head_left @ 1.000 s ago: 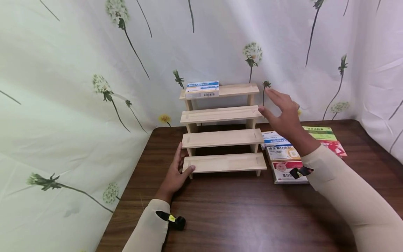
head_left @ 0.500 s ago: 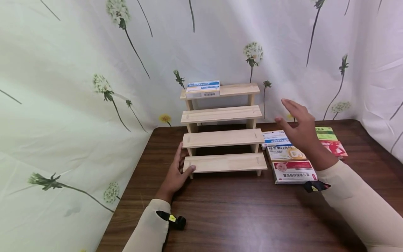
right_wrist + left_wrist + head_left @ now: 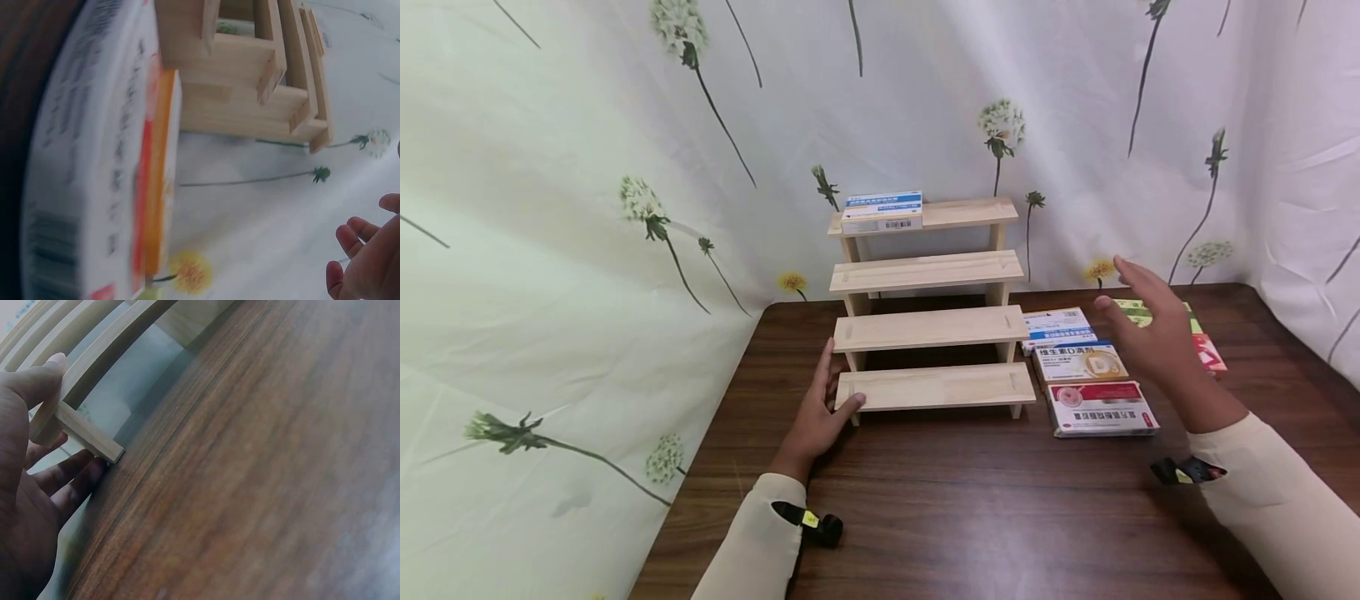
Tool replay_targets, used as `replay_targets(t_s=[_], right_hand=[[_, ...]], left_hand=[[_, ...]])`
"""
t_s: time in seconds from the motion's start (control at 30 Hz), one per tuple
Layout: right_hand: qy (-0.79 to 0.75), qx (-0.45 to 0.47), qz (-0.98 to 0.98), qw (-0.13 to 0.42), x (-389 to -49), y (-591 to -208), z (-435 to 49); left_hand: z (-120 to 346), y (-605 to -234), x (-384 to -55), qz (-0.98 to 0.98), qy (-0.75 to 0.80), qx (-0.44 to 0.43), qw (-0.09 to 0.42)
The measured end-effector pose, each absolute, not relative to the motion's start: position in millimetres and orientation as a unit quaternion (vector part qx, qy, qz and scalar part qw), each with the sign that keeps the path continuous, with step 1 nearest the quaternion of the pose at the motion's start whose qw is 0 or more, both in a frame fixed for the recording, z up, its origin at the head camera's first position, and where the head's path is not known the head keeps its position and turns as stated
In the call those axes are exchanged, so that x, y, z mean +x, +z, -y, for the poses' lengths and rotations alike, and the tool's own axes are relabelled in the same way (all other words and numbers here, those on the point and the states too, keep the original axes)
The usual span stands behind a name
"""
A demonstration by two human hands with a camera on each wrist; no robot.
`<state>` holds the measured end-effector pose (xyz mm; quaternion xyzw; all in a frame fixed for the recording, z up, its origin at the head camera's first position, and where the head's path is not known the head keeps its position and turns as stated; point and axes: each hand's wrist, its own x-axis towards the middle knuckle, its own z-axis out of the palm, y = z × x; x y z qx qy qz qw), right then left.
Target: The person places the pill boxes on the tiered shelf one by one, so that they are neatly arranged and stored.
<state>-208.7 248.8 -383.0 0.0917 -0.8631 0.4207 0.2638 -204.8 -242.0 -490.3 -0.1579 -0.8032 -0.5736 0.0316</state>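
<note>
A four-tier wooden step shelf (image 3: 928, 329) stands on the table. My left hand (image 3: 812, 425) holds the left end of its lowest step; in the left wrist view the thumb lies on the board (image 3: 87, 372) and the fingers sit behind the side support. On the top step, at the left, lies a blue-and-white medicine box (image 3: 882, 212). My right hand (image 3: 1161, 350) hovers with nothing in it over the medicine boxes right of the shelf. Nearest it are an orange-and-white box (image 3: 1078, 363), a green box (image 3: 1131, 312) and a red box (image 3: 1210, 354), the last two partly hidden.
A red-and-white box (image 3: 1101, 410) lies at the front of the group, with another blue-and-white box (image 3: 1060, 327) at the back. The dark wooden table (image 3: 955, 508) extends in front. A dandelion-print curtain (image 3: 917, 100) hangs behind and at the sides.
My right hand has moved right and down, away from the shelf's upper right end to above the boxes, uncovering the front ones. My left hand stays at the lowest step.
</note>
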Motion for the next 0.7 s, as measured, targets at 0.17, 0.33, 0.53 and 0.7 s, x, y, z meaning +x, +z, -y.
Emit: replay_targets(t_s=[0.17, 0.33, 0.53, 0.7], right_hand=[[0.417, 0.072, 0.864, 0.274, -204, -391, -264], [0.412, 0.059, 0.867, 0.274, -202, -398, -277], [0.407, 0.038, 0.874, 0.264, -200, -405, -291], [0.393, 0.018, 0.884, 0.252, -197, -412, -305]], left_hand=[[242, -491, -205, 0.804, -0.573, -0.153, 0.033], [242, -491, -205, 0.807, -0.571, -0.147, 0.031], [242, -490, -205, 0.806, -0.572, -0.146, 0.023], [242, -491, -204, 0.806, -0.574, -0.141, 0.024]])
